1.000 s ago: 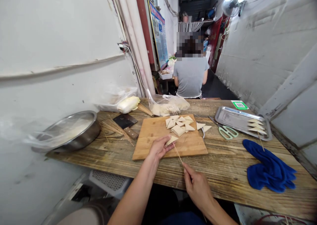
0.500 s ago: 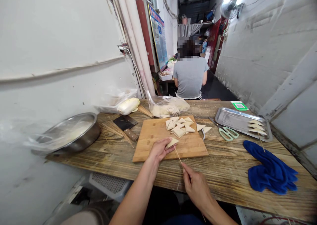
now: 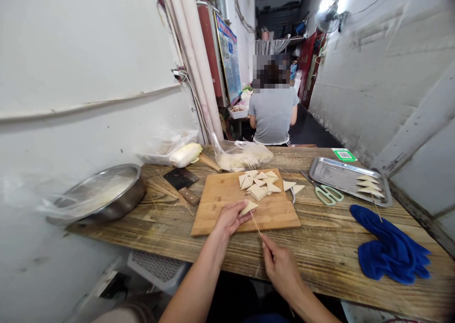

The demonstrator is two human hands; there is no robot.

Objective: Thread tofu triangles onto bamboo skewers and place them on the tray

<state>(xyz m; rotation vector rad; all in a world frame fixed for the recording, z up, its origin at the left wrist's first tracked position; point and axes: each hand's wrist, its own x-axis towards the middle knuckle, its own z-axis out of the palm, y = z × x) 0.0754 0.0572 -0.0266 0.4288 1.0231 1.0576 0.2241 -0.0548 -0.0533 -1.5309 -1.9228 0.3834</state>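
Observation:
My left hand [image 3: 230, 217] pinches a pale, flat triangle piece [image 3: 250, 207], which looks like tofu sheet, over the front part of a wooden cutting board [image 3: 216, 195]. In my right hand [image 3: 282, 259] is a thin wooden skewer [image 3: 256, 226], gripped between thumb and fingers. The skewer's tip meets the lower edge of the triangle; how deep it goes in, I cannot tell. Several more pale triangles [image 3: 258, 191] lie in a loose pile at the back right of the board, and two triangles rest just beside it on the table.
Left of the board are a cleaver [image 3: 180, 177], loose skewers [image 3: 163, 190] and a steel basin [image 3: 124, 200]. On the right stand scissors [image 3: 329, 195], a metal tray [image 3: 330, 169] with skewered triangles, and a blue cloth [image 3: 391, 252]. A napa cabbage [image 3: 186, 155] and plastic bag [image 3: 243, 157] lie behind. A person [image 3: 273, 114] sits beyond.
The whole view has shifted slightly as the head moved. Both hands keep nearly the same pose, with the skewer still against the triangle.

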